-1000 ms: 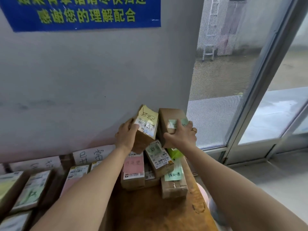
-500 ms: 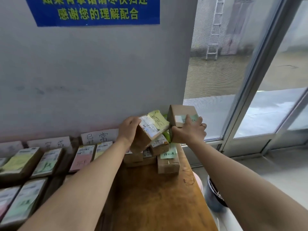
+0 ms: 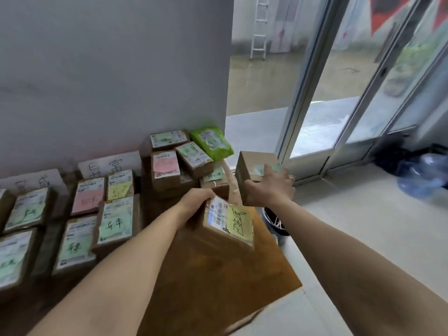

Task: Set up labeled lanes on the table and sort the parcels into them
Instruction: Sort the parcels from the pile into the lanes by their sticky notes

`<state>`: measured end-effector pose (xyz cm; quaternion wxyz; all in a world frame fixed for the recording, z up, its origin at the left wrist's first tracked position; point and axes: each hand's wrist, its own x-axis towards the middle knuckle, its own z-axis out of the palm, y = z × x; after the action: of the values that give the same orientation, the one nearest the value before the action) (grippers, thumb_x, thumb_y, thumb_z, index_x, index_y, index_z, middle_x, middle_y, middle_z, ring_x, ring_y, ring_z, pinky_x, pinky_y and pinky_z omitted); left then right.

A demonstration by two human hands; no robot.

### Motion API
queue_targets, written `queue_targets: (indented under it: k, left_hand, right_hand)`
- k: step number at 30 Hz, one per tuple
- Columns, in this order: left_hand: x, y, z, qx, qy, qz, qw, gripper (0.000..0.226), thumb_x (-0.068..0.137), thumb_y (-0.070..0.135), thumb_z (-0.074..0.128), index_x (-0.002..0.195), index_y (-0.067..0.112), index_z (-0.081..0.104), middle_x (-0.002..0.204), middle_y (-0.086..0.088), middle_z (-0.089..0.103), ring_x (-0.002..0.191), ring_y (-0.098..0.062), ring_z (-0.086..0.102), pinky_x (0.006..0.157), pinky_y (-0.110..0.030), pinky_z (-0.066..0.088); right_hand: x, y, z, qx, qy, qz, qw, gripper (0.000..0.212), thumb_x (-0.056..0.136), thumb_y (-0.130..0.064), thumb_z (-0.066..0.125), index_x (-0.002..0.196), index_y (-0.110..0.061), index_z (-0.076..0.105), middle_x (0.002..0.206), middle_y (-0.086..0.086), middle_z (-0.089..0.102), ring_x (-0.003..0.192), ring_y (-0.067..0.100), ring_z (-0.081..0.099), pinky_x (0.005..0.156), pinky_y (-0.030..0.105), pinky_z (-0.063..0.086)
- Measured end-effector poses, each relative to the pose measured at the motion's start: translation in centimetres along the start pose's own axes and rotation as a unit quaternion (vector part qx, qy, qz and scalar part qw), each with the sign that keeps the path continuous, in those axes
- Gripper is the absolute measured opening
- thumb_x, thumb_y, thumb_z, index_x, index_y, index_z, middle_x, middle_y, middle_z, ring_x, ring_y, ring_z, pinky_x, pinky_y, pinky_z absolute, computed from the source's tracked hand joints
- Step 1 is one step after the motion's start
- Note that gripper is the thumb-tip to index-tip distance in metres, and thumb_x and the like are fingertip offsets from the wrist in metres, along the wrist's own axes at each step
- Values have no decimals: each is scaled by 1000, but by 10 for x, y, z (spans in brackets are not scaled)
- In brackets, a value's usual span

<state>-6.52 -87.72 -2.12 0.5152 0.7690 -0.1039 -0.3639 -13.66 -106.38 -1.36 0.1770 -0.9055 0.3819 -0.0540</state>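
My left hand (image 3: 195,201) grips a brown parcel with a yellow note (image 3: 230,223) and holds it tilted over the wooden table (image 3: 218,275). My right hand (image 3: 270,187) grips a second brown parcel with a green note (image 3: 254,170), held in the air past the table's right edge. Behind them a pile of unsorted parcels (image 3: 179,166) leans against the wall, with a green plastic mailer (image 3: 211,141) on top. White lane labels (image 3: 109,164) stand against the wall at the left, and rows of sorted parcels (image 3: 116,221) lie in front of them.
The grey wall (image 3: 121,69) closes off the table's far side. Glass doors (image 3: 351,93) stand at the right over a pale floor. A dark bucket (image 3: 276,221) sits on the floor by the table's right edge, and blue bags (image 3: 421,175) lie further right.
Both hands have lifted their parcels off the pile and drawn them back towards me. The left parcel has come down over the table, and the view has swung down and right.
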Motion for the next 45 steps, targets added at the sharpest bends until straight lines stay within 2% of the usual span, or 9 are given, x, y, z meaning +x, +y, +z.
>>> queue_targets:
  k: [7, 10, 15, 20, 29, 32, 35, 41, 45]
  left_hand:
    - [21, -21, 42, 61, -87, 26, 994, 21, 93, 21, 50, 85, 13, 68, 82, -3, 69, 76, -17, 65, 78, -33, 50]
    - [49, -25, 42, 81, -6, 52, 995, 20, 94, 28, 51, 88, 17, 67, 98, -8, 68, 89, -23, 63, 91, -42, 48]
    - [63, -26, 25, 187, 167, -18, 968, 42, 96, 45, 43, 120, 13, 56, 128, -11, 50, 108, -28, 52, 83, -32, 39]
    - [47, -39, 8, 220, 116, -76, 966, 41, 94, 33, 55, 128, 10, 52, 129, -10, 54, 114, -26, 53, 91, -33, 44]
    - [16, -37, 22, 216, 145, 6, 966, 42, 96, 24, 53, 136, 13, 48, 139, -9, 48, 126, -25, 47, 100, -33, 40]
    - [11, -26, 23, 163, 170, 47, 971, 45, 96, 30, 51, 138, 13, 47, 138, -7, 47, 125, -24, 47, 101, -35, 41]
    - [3, -9, 24, -32, 120, 52, 991, 54, 89, 46, 57, 135, 18, 50, 131, -2, 57, 118, -23, 55, 102, -41, 43]
    - [-9, 5, 20, -273, 121, -27, 954, 82, 81, 47, 68, 144, 41, 15, 128, -6, 55, 107, -32, 56, 71, -44, 50]
    - [-17, -1, 14, -312, 148, -77, 935, 69, 76, 40, 75, 134, 32, 39, 114, -7, 63, 98, -28, 59, 68, -41, 48]
  right_hand:
    - [-11, 35, 12, -5, -23, -11, 1000, 69, 77, -56, 56, 137, -26, 39, 148, 15, 23, 128, 42, 31, 96, 44, 37]
    - [-6, 44, 22, 3, -27, 1, 1000, 73, 79, -59, 56, 140, -27, 36, 146, 14, 25, 126, 41, 33, 94, 42, 39]
    - [0, 50, 35, 13, -37, 4, 999, 77, 77, -62, 57, 142, -27, 34, 146, 15, 24, 125, 41, 35, 95, 44, 40]
    - [0, 33, 40, 25, -63, -20, 998, 77, 75, -60, 57, 142, -27, 36, 149, 17, 22, 128, 45, 31, 102, 48, 38]
    - [-14, 10, 36, 23, -70, -98, 992, 74, 73, -56, 60, 137, -26, 39, 148, 16, 23, 128, 44, 31, 101, 46, 36]
    - [-18, 5, 26, 25, -32, -159, 986, 85, 72, -56, 65, 144, -26, 32, 150, 17, 22, 131, 42, 27, 104, 46, 33]
    - [-24, -6, 14, 55, -40, -215, 974, 99, 73, -58, 68, 152, -23, 21, 155, 17, 13, 140, 40, 18, 112, 46, 24]
    - [-39, -25, 12, 84, -43, -285, 954, 104, 67, -55, 74, 150, -18, 24, 154, 16, 11, 142, 36, 12, 117, 44, 16]
    - [-47, -36, 12, 105, -81, -329, 935, 113, 70, -54, 76, 154, -16, 12, 157, 13, 7, 145, 32, 8, 118, 41, 12]
